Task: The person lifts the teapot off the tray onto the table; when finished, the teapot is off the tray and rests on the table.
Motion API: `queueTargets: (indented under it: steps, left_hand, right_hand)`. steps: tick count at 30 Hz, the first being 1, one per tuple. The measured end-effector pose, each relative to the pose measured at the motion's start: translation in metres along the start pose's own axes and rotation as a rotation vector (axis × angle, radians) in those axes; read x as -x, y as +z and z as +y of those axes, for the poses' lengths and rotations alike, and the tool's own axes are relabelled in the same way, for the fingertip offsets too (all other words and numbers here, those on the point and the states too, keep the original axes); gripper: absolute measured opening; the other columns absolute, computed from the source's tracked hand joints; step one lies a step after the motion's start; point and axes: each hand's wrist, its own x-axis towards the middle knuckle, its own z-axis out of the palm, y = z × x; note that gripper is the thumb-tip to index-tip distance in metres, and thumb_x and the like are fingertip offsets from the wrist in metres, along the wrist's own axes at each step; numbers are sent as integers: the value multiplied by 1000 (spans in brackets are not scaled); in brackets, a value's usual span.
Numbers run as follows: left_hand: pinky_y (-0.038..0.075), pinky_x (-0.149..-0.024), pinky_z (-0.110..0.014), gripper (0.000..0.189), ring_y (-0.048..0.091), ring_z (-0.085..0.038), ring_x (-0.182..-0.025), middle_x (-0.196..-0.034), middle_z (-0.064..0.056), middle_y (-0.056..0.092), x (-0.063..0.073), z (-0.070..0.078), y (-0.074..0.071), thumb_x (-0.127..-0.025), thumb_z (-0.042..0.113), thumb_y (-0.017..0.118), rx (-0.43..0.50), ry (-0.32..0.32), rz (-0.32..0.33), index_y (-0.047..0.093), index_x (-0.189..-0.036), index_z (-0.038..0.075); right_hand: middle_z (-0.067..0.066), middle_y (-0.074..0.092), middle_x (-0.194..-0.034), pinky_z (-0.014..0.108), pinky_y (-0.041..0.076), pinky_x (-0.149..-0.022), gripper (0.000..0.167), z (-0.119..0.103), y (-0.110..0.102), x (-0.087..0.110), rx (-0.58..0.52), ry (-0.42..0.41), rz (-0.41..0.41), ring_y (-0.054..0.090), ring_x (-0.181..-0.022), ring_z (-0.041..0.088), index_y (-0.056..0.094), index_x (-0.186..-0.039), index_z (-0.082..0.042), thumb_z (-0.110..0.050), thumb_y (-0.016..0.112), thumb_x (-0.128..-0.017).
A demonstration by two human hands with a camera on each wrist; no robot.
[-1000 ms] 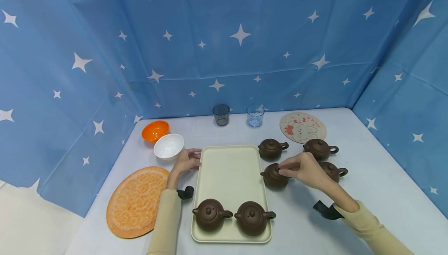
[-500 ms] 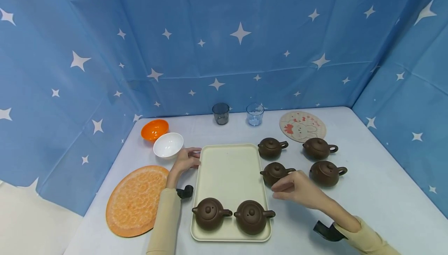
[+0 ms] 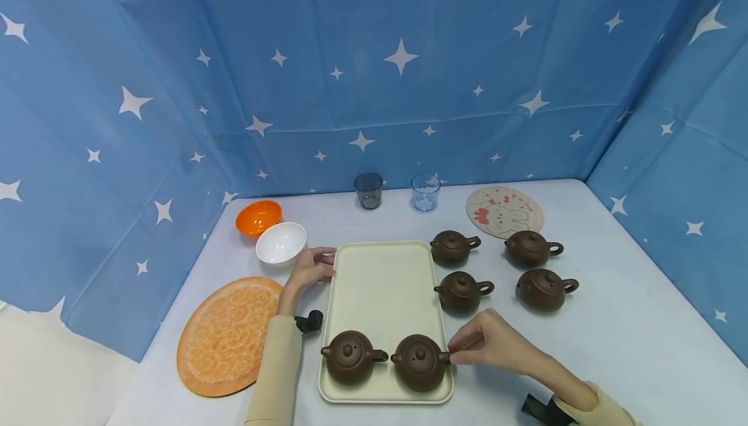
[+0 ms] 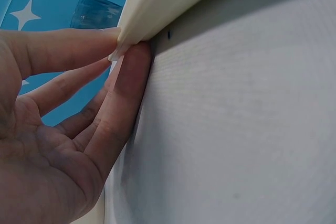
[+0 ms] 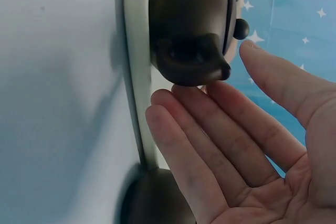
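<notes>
Tray point(image 3: 386, 283), cream, one: lies on the white surface point(image 3: 631, 322), two brown teapots upright at its near end.
First teapot point(image 3: 419, 362): on the tray, handle point(image 5: 210, 66) at the right rim.
Second teapot point(image 3: 349, 358): on the tray, to the left of the first.
Loose teapots point(image 3: 541, 291), brown, four: upright on the surface, right of the tray.
Left hand point(image 3: 310, 270): pinches the tray's left rim, digits above and below.
Right hand point(image 3: 493, 345): thumb apart from extended fingers, tips beside the handle; we cannot tell whether they touch.
Handling, in our judgement: we should hold the rim with light, even pressure, guide the handle gently, keep the teapot level so its lid stays seated, and avoid knocking the second teapot.
</notes>
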Motion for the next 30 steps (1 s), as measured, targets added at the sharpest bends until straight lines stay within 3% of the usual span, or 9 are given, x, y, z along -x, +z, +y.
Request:
queueTargets:
  steps: [11, 24, 30]
  left_hand:
    - [61, -66, -32, 55, 65, -18, -71, -100, -21, 64, 1, -2, 1, -72, -11, 64, 6, -16, 5, 59, -126, -3]
    - [61, -66, -33, 54, 66, -20, -71, -101, -24, 64, 0, 0, 0, -73, -12, 63, 10, 6, 1, 58, -126, -5]
    - [61, -63, -32, 54, 66, -20, -69, -94, -21, 64, 4, -1, -1, -71, -11, 62, 27, 62, -24, 57, -125, -8]
  right_hand:
    - [6, 74, -86, 21, 59, -66, 21, 6, 10, 1, -19, -3, 13, 70, -75, 8, 75, -90, 1, -16, 77, -78]
    - [0, 74, -80, 18, 57, -63, 15, -2, 18, -4, 112, 27, 81, 68, -70, 4, 77, -85, -4, -15, 80, -75]
    - [-1, 74, -77, 17, 52, -55, 12, -4, 21, -3, 161, 32, 113, 64, -67, -1, 78, -83, -5, -13, 80, -74]
